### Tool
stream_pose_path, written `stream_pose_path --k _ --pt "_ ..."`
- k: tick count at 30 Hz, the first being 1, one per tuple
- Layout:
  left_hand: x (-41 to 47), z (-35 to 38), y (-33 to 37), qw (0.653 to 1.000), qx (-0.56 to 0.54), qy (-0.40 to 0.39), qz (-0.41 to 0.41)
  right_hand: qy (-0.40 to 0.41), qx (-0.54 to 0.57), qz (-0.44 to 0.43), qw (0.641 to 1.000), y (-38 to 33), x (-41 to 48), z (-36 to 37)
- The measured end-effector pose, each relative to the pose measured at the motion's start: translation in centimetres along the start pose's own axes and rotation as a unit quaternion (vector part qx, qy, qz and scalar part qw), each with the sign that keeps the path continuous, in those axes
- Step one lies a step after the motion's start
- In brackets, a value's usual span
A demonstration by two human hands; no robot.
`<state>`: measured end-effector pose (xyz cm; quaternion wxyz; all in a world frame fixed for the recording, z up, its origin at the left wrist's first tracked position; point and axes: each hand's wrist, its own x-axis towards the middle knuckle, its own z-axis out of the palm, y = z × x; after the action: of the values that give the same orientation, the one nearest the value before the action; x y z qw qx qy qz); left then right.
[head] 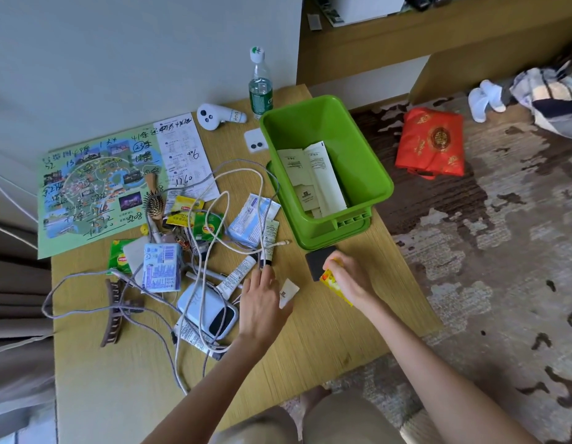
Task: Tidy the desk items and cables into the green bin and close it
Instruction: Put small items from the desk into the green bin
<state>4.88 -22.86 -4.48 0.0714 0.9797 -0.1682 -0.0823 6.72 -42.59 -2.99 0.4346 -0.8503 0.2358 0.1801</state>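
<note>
Your right hand (345, 277) grips a yellow packet (330, 279) with a black square (319, 261) against it, just short of the green bin (371, 168), which stands open at the right edge of the desk (310, 363). Your left hand (262, 299) lies beside a white sachet (289, 293); whether it pinches the sachet cannot be told. Lift both pieces over the near rim and release them low onto the papers (323, 181).
</note>
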Motion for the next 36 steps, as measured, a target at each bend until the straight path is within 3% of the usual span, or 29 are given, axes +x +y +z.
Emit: stream_pose_path --k 3,5,11,15,19,22,26,28,31,36 --pt "0.9 -1.1 0.2 0.992 -0.103 0.004 -0.075 0.104 -0.134 0.018 0.985 0.3 1.1 0.3" --pt "1.5 -1.9 0.2 0.969 -0.213 0.009 -0.127 0.155 -0.184 0.008 0.971 0.3 1.4 0.6" --pt "3.6 -5.2 -1.2 0.839 -0.491 -0.032 -0.234 0.137 -0.258 0.036 0.956 -0.7 1.8 2.1" --pt "3.9 -7.4 -3.5 0.723 -0.633 -0.097 -0.260 0.113 -0.220 0.065 0.967 -1.6 2.3 2.4" --pt "3.5 -8.2 -5.7 0.691 -0.669 -0.142 -0.233 0.129 -0.223 0.024 0.966 -2.1 1.9 2.7" --pt "3.4 -7.8 -6.7 0.718 -0.641 -0.104 -0.250 0.121 -0.248 -0.015 0.961 -1.9 1.5 2.8" --pt "3.0 -5.8 -7.9 0.899 -0.365 -0.033 -0.240 0.124 -0.279 -0.088 0.948 -1.3 1.3 2.8" --pt "2.6 -4.9 -8.3 0.954 -0.214 -0.032 -0.207 0.126 -0.295 -0.132 0.938 -0.8 1.0 3.0" --pt "2.7 -3.5 -8.4 0.982 -0.078 -0.045 -0.167 0.113 -0.315 -0.163 0.928 -0.1 0.6 3.8" --pt "2.7 -2.2 -8.2 0.985 -0.042 -0.085 -0.141 0.071 -0.255 -0.167 0.950 -1.0 0.5 4.9"
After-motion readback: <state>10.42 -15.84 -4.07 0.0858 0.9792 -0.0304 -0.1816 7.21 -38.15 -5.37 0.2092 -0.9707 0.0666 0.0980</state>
